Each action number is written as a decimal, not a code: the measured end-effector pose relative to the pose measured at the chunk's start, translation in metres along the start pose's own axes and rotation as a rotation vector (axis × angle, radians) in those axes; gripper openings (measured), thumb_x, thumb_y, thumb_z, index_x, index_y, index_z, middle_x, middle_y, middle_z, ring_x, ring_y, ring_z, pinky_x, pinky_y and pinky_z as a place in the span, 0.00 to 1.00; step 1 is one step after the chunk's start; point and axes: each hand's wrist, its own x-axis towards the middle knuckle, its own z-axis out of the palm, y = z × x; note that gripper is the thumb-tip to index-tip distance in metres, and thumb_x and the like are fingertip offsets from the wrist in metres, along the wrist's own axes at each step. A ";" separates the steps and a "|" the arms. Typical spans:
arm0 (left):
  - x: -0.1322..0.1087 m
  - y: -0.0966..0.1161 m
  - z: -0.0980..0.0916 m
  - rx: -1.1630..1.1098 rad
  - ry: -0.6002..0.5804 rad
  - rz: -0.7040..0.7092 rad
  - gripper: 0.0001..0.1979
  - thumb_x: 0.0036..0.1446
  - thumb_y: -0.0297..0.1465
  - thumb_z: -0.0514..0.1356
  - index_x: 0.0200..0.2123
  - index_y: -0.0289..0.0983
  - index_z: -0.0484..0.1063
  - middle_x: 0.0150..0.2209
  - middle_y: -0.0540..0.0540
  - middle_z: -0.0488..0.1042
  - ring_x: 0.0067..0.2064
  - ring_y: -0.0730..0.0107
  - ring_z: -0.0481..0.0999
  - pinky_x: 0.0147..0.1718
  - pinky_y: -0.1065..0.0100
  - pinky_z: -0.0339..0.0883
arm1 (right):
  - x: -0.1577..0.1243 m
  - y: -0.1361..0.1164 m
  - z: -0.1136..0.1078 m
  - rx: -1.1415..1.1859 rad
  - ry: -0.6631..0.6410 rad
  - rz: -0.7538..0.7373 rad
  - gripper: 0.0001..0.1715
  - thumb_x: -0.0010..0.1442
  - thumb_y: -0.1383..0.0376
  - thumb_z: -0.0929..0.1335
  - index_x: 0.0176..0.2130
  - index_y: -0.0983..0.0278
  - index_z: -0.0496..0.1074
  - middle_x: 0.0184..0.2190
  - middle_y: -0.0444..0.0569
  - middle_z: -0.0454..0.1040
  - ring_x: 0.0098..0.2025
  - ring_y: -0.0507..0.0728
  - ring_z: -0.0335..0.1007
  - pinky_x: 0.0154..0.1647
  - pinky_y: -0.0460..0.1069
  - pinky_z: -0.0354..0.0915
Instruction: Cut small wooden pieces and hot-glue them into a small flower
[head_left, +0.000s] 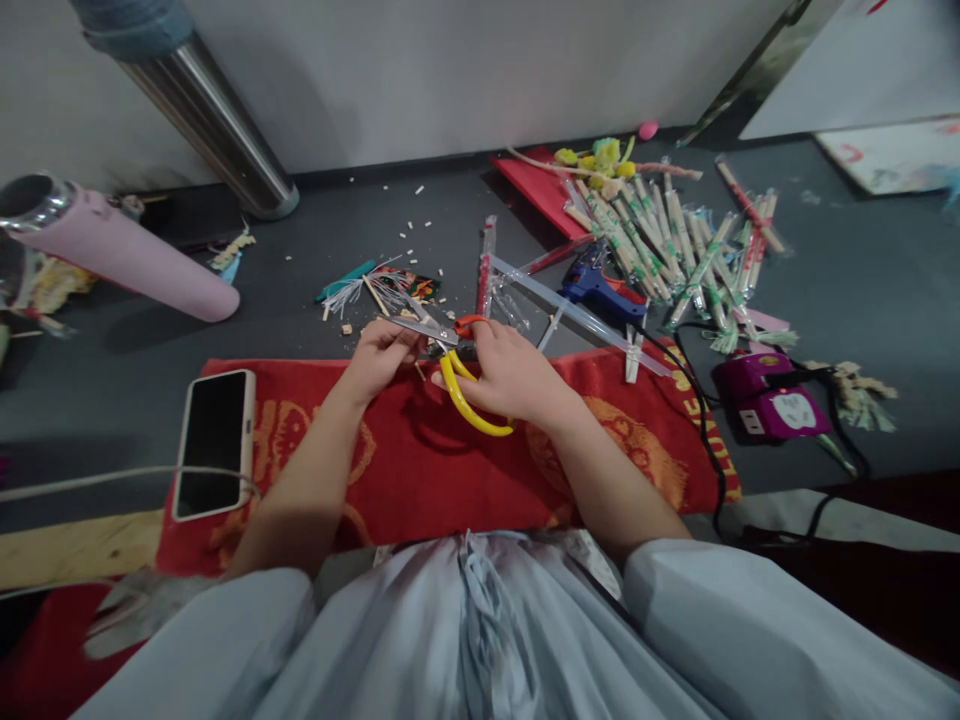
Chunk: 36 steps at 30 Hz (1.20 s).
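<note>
My right hand (510,375) grips yellow-handled scissors (466,395), fingers through the loops, with the blades pointing left toward my left hand (381,355). The left hand's fingers are pinched together at the blade tips on something small that I cannot make out. Both hands hover over a red patterned cloth (420,470) laid on the dark floor.
A phone (214,440) with a cable lies on the cloth's left end. A blue glue gun (600,290), a pile of wrapped sticks (675,245), a purple power strip (772,400), clear strips, a tassel (367,290), a pink roll (127,255) and a metal pipe (217,130) surround the spot.
</note>
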 end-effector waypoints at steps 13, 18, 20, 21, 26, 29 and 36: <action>0.003 -0.004 0.008 -0.120 0.072 -0.046 0.25 0.51 0.54 0.58 0.22 0.37 0.70 0.16 0.53 0.59 0.16 0.81 0.50 0.15 0.72 0.45 | 0.003 -0.007 -0.005 0.002 -0.046 0.118 0.38 0.60 0.42 0.59 0.48 0.73 0.67 0.45 0.63 0.74 0.47 0.68 0.72 0.47 0.56 0.65; 0.002 -0.001 0.008 0.431 0.177 0.241 0.26 0.61 0.49 0.48 0.24 0.36 0.69 0.18 0.50 0.65 0.21 0.75 0.62 0.23 0.70 0.55 | 0.003 -0.007 -0.003 0.011 -0.011 0.143 0.34 0.60 0.46 0.60 0.51 0.71 0.66 0.47 0.62 0.74 0.48 0.67 0.72 0.47 0.56 0.65; 0.001 -0.002 0.006 0.623 0.195 0.348 0.24 0.63 0.44 0.48 0.21 0.36 0.66 0.19 0.49 0.66 0.23 0.74 0.64 0.25 0.70 0.54 | 0.003 -0.007 -0.003 0.006 -0.009 0.147 0.32 0.60 0.48 0.60 0.50 0.71 0.66 0.47 0.62 0.75 0.47 0.67 0.73 0.46 0.56 0.65; 0.001 -0.002 0.005 0.682 0.199 0.381 0.23 0.63 0.41 0.48 0.20 0.37 0.65 0.20 0.49 0.66 0.23 0.73 0.64 0.25 0.70 0.53 | 0.003 -0.007 -0.003 0.001 -0.011 0.147 0.31 0.60 0.48 0.60 0.49 0.71 0.66 0.46 0.62 0.75 0.47 0.67 0.73 0.46 0.56 0.65; 0.001 -0.008 0.005 0.758 0.222 0.409 0.18 0.61 0.35 0.49 0.19 0.38 0.61 0.18 0.50 0.62 0.21 0.73 0.60 0.23 0.69 0.49 | 0.004 -0.008 -0.003 -0.035 -0.025 0.139 0.31 0.61 0.50 0.60 0.48 0.73 0.67 0.45 0.63 0.75 0.46 0.67 0.73 0.45 0.56 0.66; 0.001 -0.010 0.005 0.758 0.218 0.378 0.18 0.60 0.35 0.48 0.19 0.38 0.60 0.18 0.50 0.61 0.22 0.72 0.60 0.24 0.68 0.49 | 0.004 -0.009 -0.003 -0.044 -0.024 0.142 0.30 0.61 0.50 0.60 0.48 0.73 0.67 0.44 0.64 0.75 0.46 0.67 0.73 0.45 0.56 0.66; 0.000 -0.013 0.004 0.728 0.221 0.334 0.17 0.59 0.35 0.51 0.18 0.38 0.62 0.18 0.50 0.62 0.22 0.73 0.59 0.24 0.68 0.48 | 0.004 -0.009 -0.003 -0.049 -0.038 0.148 0.31 0.61 0.49 0.61 0.48 0.73 0.67 0.45 0.63 0.75 0.46 0.68 0.73 0.46 0.56 0.66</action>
